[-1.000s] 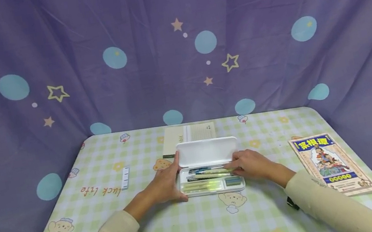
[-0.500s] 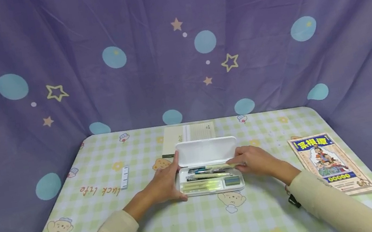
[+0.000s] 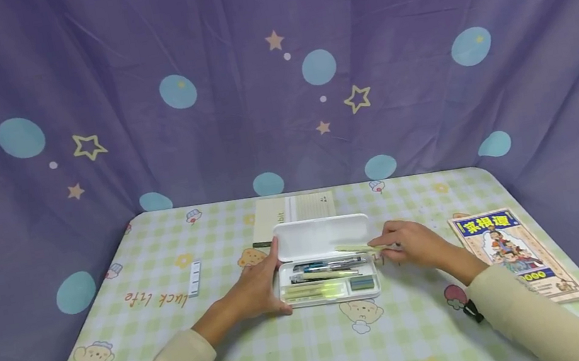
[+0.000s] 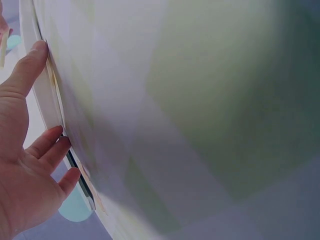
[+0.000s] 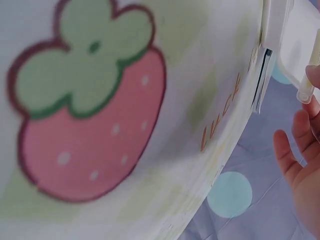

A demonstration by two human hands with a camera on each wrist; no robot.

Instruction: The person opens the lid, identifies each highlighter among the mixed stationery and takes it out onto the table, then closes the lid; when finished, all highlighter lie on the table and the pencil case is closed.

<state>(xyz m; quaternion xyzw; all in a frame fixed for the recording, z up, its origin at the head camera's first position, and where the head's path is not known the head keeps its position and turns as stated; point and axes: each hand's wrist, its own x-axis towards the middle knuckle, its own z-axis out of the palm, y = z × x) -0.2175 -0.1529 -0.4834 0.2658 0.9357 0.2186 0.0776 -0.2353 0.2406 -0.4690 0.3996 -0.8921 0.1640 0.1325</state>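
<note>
A white pencil case [image 3: 322,236] lies with its lid raised in the middle of the table. Several pens [image 3: 328,275] and pale yellow-green sticks [image 3: 308,293] fill its tray, with a grey-green block [image 3: 362,283] in the small right compartment. My left hand [image 3: 256,288] spans the case's left end, thumb at the front corner and a finger up against the lid; in the left wrist view its fingers [image 4: 50,145] touch the side. Above the case's back right corner, my right hand [image 3: 409,243] pinches a pale yellow pen [image 3: 355,248], whose clear end shows in the right wrist view.
Behind the lid lies a beige notebook [image 3: 269,216]. A small white-and-blue strip [image 3: 194,278] is to the left. At the right lies a colourful booklet [image 3: 508,252], partly under my right sleeve. A purple curtain [image 3: 278,112] rises at the table's back edge.
My right hand has lifted the pale yellow pen out of the tray and moved it up and to the right. The left hand has stayed at the case.
</note>
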